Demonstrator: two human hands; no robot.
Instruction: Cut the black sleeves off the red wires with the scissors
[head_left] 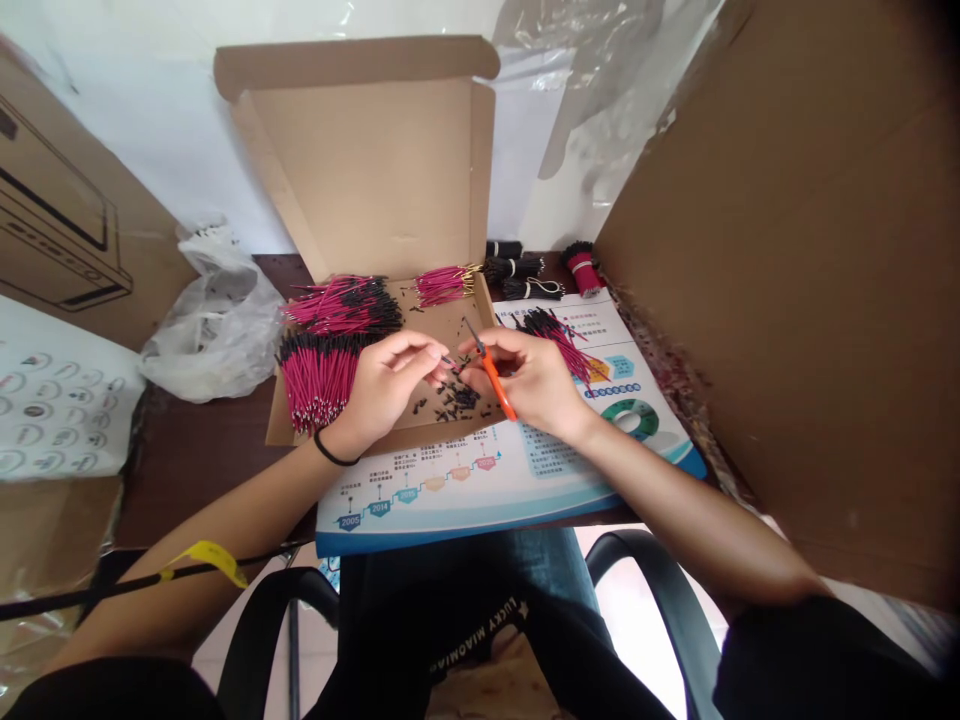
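Observation:
My left hand (394, 375) is closed in a pinch over the cardboard box (442, 425). A short dark piece, like a wire end (448, 361), sticks out at its fingertips. Close beside it, my right hand (529, 375) is closed around an orange-handled tool (496, 378) with a slim dark blade pointing up and left; whether it is scissors or a knife I cannot tell. The right fingertips nearly meet the left ones, and what lies between them is partly hidden. Below lie many small black bits (461, 398). Red-and-black wires (322, 375) are piled at the box's left.
A smaller bunch of red wires (444, 286) lies at the box's back. Loose wires (559, 340) rest on the printed mat (465, 500). Black bundles (517, 268) and a red bundle (582, 268) stand behind. A plastic bag (214, 330) sits left; a cardboard wall (795, 300) rises right.

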